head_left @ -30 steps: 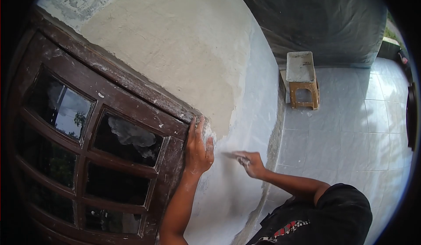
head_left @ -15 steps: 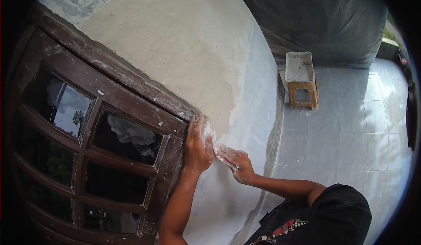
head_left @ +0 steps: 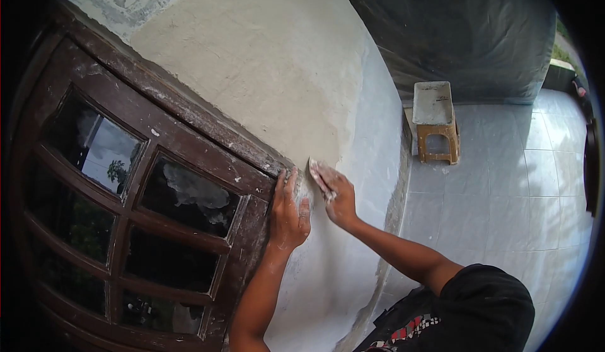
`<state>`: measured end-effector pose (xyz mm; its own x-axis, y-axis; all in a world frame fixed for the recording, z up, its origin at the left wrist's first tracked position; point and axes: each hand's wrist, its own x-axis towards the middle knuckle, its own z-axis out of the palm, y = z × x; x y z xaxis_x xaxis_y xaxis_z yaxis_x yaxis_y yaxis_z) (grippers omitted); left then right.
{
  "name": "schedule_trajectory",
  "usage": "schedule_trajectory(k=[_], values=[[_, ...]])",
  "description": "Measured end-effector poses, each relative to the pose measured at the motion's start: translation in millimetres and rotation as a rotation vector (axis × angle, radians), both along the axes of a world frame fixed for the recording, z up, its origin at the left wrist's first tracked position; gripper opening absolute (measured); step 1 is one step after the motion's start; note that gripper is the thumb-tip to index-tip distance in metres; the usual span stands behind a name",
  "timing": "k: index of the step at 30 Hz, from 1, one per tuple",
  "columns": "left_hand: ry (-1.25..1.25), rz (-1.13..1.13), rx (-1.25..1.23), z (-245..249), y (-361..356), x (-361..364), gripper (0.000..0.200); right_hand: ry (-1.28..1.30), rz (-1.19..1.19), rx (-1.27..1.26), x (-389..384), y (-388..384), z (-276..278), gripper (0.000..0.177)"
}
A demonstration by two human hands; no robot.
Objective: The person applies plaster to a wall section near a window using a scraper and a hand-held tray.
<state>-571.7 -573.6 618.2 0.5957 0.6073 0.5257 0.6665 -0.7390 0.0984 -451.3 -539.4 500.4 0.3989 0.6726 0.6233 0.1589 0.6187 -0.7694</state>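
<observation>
My left hand (head_left: 290,218) lies with fingers stretched out against the edge of the brown wooden frame (head_left: 208,128), its thumb apart on the wall. Just to its right, my right hand (head_left: 339,194) is closed around a putty knife (head_left: 317,175), whose blade edge touches the wall. White residue coats the knife and the fingers of both hands. The wall (head_left: 265,68) has a beige, rough coat above and a smoother, whitish surface (head_left: 309,276) below. Much of the knife is hidden by my fingers.
A dark brown glazed door (head_left: 135,210) fills the left side. To the right, a white tray (head_left: 433,107) with putty residue sits on a brown plastic stool (head_left: 438,144) on grey floor tiles (head_left: 498,207). A dark sheet (head_left: 466,37) hangs behind it.
My right hand has moved the putty knife upward along the wall, and its blade now points more upward. My left hand stays by the frame. The view has shifted slightly.
</observation>
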Motion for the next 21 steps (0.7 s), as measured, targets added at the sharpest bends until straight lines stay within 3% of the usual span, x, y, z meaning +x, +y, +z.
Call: schedule_trajectory(k=[2, 3, 4, 6, 8, 10, 11, 12, 14, 16, 18, 21], values=[[-0.001, -0.002, 0.000, -1, -1, -1, 0.054, -0.006, 0.153, 0.017, -23, -50, -37, 0.045], [-0.007, -0.006, -0.004, -2, -1, -2, 0.054, -0.112, 0.161, -0.052, -30, -78, -60, 0.051], [-0.014, -0.013, -0.003, -1, 1, -2, 0.053, -0.233, 0.220, -0.078, -22, -103, -63, 0.054], [-0.012, -0.013, 0.004, 0, 1, -2, 0.053, -0.158, 0.375, -0.160, -5, -116, -56, 0.051], [-0.016, -0.006, 0.001, -1, 0, -2, 0.053, -0.054, 0.187, -0.049, 9, -77, -37, 0.045], [-0.030, -0.027, 0.022, -2, 2, -2, 0.053, 0.261, 0.142, -0.153, 32, -19, -2, 0.041], [-0.033, -0.028, 0.023, -2, 2, -2, 0.053, 0.462, 0.154, -0.119, 38, 15, 10, 0.042], [-0.032, -0.020, 0.014, -2, 2, -2, 0.053, 0.492, 0.074, -0.025, 44, 53, 16, 0.043], [-0.035, -0.011, 0.001, -2, 0, -1, 0.053, 0.467, 0.025, -0.115, 44, 68, 34, 0.047], [-0.027, -0.004, 0.005, 0, 1, -1, 0.053, 0.271, -0.039, -0.057, 29, 74, 37, 0.055], [-0.030, -0.011, 0.006, -1, 0, -1, 0.053, -0.017, -0.084, 0.077, 12, 32, 24, 0.058], [-0.028, -0.018, 0.019, -1, 3, -3, 0.054, -0.083, 0.089, 0.018, -23, -47, -33, 0.056]])
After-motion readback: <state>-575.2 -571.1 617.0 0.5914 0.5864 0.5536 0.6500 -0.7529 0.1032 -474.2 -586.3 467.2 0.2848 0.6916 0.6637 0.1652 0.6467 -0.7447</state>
